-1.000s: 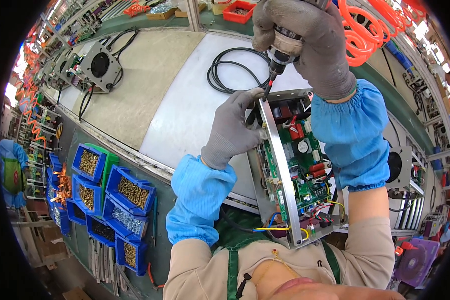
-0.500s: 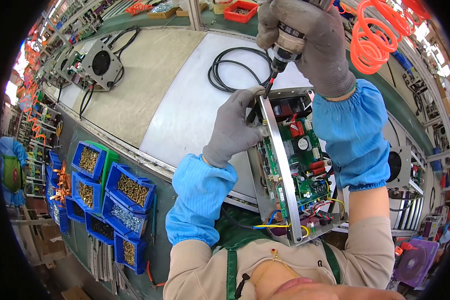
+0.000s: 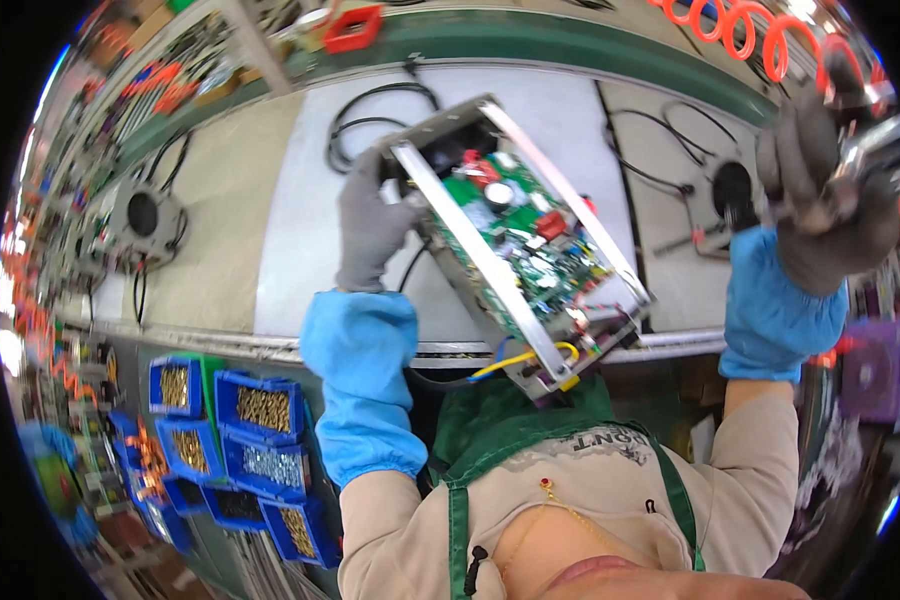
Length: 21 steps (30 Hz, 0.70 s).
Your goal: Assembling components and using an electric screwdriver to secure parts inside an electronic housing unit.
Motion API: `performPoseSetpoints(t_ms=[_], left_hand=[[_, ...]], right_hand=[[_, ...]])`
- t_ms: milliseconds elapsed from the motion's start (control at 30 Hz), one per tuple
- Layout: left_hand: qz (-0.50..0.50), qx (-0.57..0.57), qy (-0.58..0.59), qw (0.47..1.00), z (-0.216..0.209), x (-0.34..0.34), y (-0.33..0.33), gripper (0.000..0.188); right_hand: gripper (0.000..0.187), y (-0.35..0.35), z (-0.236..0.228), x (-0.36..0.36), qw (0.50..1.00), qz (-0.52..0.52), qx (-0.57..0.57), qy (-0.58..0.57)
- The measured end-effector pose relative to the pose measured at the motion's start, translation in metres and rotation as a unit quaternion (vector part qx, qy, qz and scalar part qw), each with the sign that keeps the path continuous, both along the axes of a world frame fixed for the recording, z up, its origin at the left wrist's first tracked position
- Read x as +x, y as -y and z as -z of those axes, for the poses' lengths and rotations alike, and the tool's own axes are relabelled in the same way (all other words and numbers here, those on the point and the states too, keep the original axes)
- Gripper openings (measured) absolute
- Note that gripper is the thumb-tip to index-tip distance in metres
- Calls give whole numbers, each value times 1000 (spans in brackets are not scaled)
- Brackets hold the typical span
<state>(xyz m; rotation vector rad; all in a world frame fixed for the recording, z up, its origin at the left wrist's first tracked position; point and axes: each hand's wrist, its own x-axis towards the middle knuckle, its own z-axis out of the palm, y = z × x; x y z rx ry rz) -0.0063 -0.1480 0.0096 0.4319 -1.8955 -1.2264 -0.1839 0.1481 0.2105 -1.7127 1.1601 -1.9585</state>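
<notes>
My left hand [image 3: 372,222], in a grey glove with a blue sleeve cover, grips the far left edge of an open metal case [image 3: 515,265]. The case is tilted and lifted above the bench edge. Inside it lies a green circuit board [image 3: 518,235] with red and black parts, and yellow and blue wires [image 3: 515,362] hang from its near end. My right hand [image 3: 832,210], also gloved, is raised at the far right, closed around a powered screwdriver [image 3: 867,140] that is blurred. An orange coiled hose [image 3: 760,30] runs above it.
A white mat [image 3: 310,200] covers the bench with a coil of black cable [image 3: 365,125] on it. Motor units [image 3: 142,215] [image 3: 732,190] sit left and right. Blue bins of screws [image 3: 255,420] hang below the bench at the left. A red tray [image 3: 353,28] stands at the back.
My right hand has swung the screwdriver away from the case, out to the right. My left hand has lifted and tilted the case, and my view has shifted.
</notes>
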Motion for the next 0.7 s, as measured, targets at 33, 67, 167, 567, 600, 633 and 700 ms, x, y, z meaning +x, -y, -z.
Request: performPoseSetpoints(t_ms=[33,67,167,567,600,633,700], left_hand=[[13,0,-9,1000,2,-4,3,58],[17,0,-15,1000,3,-4,6,57],[18,-10,43,999,-2,9,11,64],[33,16,53,998,-2,6,6,59],[31,16,56,998,1,6,8,59],[32,17,55,998,6,7,10,59],[41,8,41,998,-4,5,7,58]], right_hand=[[56,-33,15,1,998,36,23,39],[53,-62,35,5,994,64,44,81],[54,-146,102,18,890,173,214,363],[15,-250,319,14,746,493,307,325],[18,-249,321,13,746,489,332,306],[18,-250,323,12,745,487,336,309],[32,-243,297,21,684,550,439,193]])
